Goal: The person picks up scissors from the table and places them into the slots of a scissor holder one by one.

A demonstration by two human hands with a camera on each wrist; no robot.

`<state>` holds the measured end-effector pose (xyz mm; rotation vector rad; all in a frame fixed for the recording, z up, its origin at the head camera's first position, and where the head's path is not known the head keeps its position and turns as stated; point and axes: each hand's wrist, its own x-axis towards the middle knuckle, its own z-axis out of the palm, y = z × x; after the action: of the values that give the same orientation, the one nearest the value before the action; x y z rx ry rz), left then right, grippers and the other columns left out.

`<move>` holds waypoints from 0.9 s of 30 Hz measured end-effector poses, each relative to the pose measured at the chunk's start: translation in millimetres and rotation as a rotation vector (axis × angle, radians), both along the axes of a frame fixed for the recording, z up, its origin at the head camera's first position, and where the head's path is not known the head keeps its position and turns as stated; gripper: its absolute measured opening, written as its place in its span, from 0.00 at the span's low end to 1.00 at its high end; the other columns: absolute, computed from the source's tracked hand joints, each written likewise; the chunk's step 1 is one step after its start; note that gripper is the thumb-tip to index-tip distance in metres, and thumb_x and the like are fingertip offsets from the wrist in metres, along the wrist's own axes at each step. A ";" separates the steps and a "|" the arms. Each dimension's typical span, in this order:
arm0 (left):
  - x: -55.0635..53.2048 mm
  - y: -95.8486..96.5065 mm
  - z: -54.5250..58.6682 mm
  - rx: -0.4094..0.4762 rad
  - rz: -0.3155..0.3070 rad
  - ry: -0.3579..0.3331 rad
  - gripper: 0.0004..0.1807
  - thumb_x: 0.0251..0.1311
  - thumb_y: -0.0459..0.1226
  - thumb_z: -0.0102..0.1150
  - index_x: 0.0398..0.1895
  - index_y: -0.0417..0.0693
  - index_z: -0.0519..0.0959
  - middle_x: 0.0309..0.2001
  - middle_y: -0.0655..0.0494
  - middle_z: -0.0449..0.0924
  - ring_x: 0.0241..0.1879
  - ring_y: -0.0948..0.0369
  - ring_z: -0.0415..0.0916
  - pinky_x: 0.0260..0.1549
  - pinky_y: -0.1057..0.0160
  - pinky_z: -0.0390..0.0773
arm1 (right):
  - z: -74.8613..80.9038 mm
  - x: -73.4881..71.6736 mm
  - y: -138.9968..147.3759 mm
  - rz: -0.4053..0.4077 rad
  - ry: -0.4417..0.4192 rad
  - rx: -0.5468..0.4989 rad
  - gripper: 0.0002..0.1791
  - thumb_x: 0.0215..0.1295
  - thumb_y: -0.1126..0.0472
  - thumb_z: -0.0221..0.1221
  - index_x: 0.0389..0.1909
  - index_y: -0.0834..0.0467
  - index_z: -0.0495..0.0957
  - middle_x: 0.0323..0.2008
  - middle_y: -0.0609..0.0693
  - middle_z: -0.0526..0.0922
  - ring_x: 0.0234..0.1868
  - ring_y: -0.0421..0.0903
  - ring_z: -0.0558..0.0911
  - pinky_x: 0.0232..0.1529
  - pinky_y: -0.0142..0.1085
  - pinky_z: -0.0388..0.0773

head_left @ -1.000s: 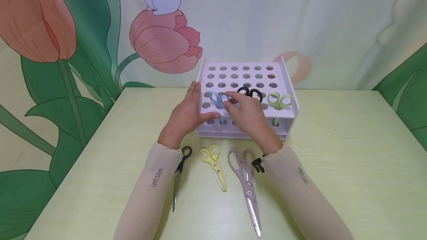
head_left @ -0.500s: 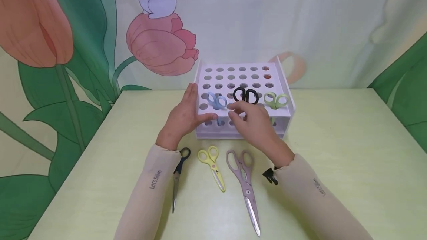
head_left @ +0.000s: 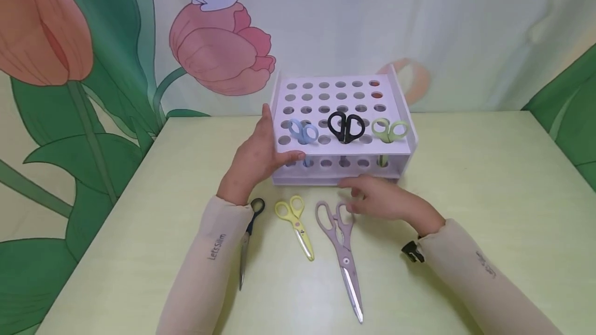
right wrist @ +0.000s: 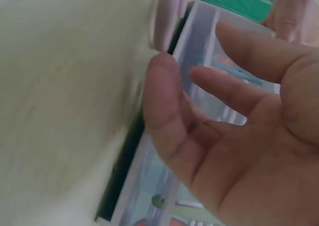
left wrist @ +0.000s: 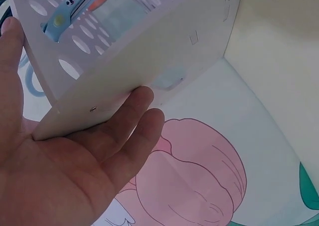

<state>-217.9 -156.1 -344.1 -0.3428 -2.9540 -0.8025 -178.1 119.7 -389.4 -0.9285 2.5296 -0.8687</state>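
Observation:
My left hand (head_left: 255, 156) grips the front left corner of a white rack (head_left: 307, 181) full of round holes, thumb on the front edge and fingers along the outer side wall. Blue scissors (head_left: 303, 136), black scissors (head_left: 345, 132) and light green scissors (head_left: 387, 136) stand in the rack, handles up. Its left wrist view shows the blue scissors' blade part (left wrist: 62, 19) below the upper shelf. Just in front of the rack, my right hand (head_left: 384, 198) hovers with loose fingers at the handle of mauve kitchen scissors (head_left: 344, 252) lying on the table.
Yellow scissors (head_left: 298, 226) lie left of the mauve ones. Farther left, dark-handled scissors (head_left: 249, 231) lie partly behind the left sleeve (head_left: 205, 257). A flower-printed cloth (head_left: 223, 50) hangs behind the table (head_left: 465, 180).
My right hand has left the blue scissors in the rack and moved right and toward me, down to the mauve scissors' handle. My left hand stays on the rack.

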 end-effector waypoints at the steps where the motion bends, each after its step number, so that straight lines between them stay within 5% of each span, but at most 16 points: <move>1: 0.5 0.2 0.7 -0.004 0.001 -0.006 0.73 0.53 0.59 0.73 0.80 0.40 0.27 0.76 0.43 0.52 0.57 0.51 0.70 0.51 0.48 0.76 | -1.5 -0.7 -1.1 0.020 -0.019 0.025 0.28 0.62 0.68 0.65 0.64 0.67 0.74 0.33 0.52 0.82 0.33 0.47 0.78 0.37 0.42 0.77; 5: 2.2 0.9 2.9 -0.011 0.000 -0.017 0.72 0.53 0.60 0.72 0.80 0.39 0.29 0.76 0.43 0.52 0.58 0.51 0.70 0.54 0.48 0.75 | -7.9 -2.5 -6.2 0.088 -0.053 0.097 0.32 0.57 0.72 0.66 0.64 0.63 0.72 0.21 0.46 0.68 0.24 0.42 0.69 0.30 0.36 0.70; 13: 3.1 0.8 4.3 -0.037 0.005 -0.020 0.70 0.53 0.60 0.71 0.80 0.37 0.32 0.77 0.42 0.50 0.58 0.51 0.69 0.54 0.49 0.75 | -7.3 -3.0 -2.4 0.190 -0.066 0.110 0.30 0.60 0.70 0.66 0.65 0.62 0.75 0.23 0.44 0.73 0.27 0.39 0.70 0.34 0.35 0.71; 18: 2.1 4.5 4.9 -0.046 0.000 -0.023 0.71 0.53 0.61 0.71 0.80 0.38 0.32 0.77 0.42 0.50 0.57 0.52 0.69 0.54 0.50 0.75 | -7.7 1.5 4.1 0.154 -0.103 0.131 0.33 0.56 0.65 0.72 0.65 0.60 0.75 0.25 0.44 0.73 0.29 0.41 0.72 0.36 0.36 0.71; 27: 0.7 2.6 2.9 -0.005 0.016 -0.016 0.70 0.52 0.59 0.74 0.81 0.41 0.34 0.73 0.44 0.58 0.52 0.52 0.72 0.49 0.50 0.77 | -8.6 2.5 9.3 0.114 0.044 0.205 0.30 0.53 0.71 0.70 0.59 0.53 0.79 0.22 0.43 0.70 0.26 0.42 0.69 0.34 0.37 0.71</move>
<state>-217.2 -153.5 -341.1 -0.3146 -2.9699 -0.8005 -175.6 129.0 -398.0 -1.0221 2.5156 -0.5492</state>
